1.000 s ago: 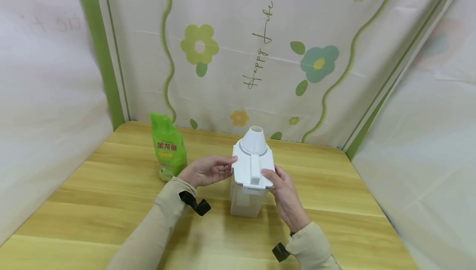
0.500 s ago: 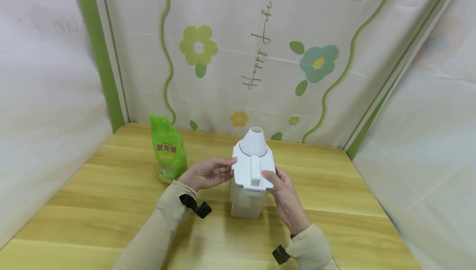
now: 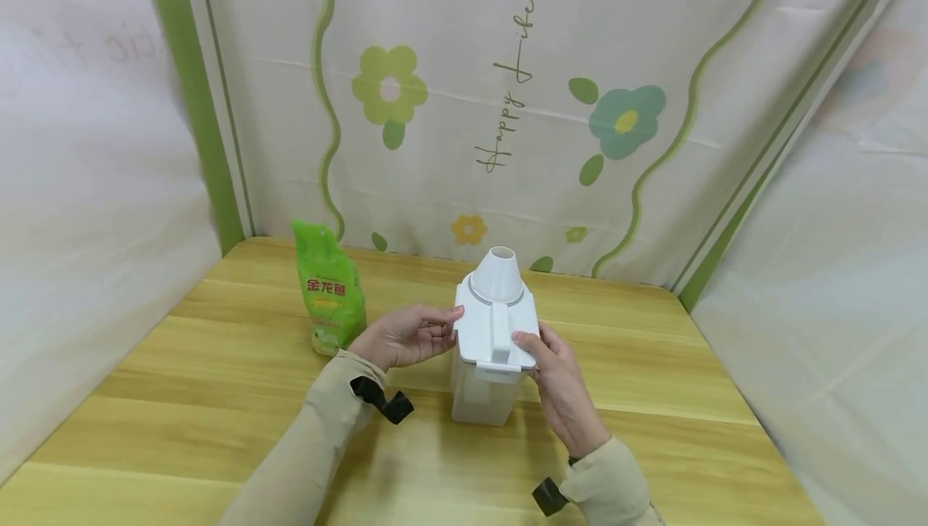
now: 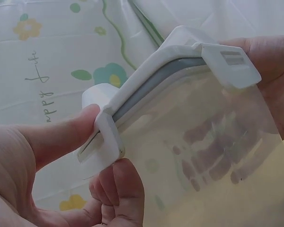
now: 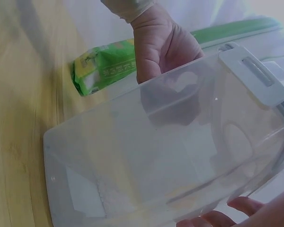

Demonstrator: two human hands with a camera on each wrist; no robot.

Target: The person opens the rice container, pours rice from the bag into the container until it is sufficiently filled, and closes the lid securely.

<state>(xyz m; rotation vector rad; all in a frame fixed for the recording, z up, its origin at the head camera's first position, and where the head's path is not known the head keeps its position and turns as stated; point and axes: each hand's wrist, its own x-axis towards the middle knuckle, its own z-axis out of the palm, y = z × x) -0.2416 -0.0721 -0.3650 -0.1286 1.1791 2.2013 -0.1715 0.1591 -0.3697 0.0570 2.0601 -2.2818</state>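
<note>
A clear plastic storage container [image 3: 481, 397] stands upright on the table, with a white lid [image 3: 474, 329] on it. At the lid's far end rises a white cone-shaped spout [image 3: 497, 278], and a raised handle bar [image 3: 501, 333] runs toward the near edge. My left hand [image 3: 413, 337] pinches a white side latch [image 4: 109, 146], thumb on the lid's edge and curled fingers under the latch. On the other side, my right hand [image 3: 561, 381] grips the container, its thumb on top of the lid and its fingers along the wall. In the right wrist view, the front latch [image 5: 255, 75] hangs down over the rim.
A green bag [image 3: 329, 292] with red lettering stands upright on the wooden table [image 3: 181, 397], just beyond my left wrist. A flower-printed curtain [image 3: 435, 171] closes off the back, and pale curtains hang at both sides.
</note>
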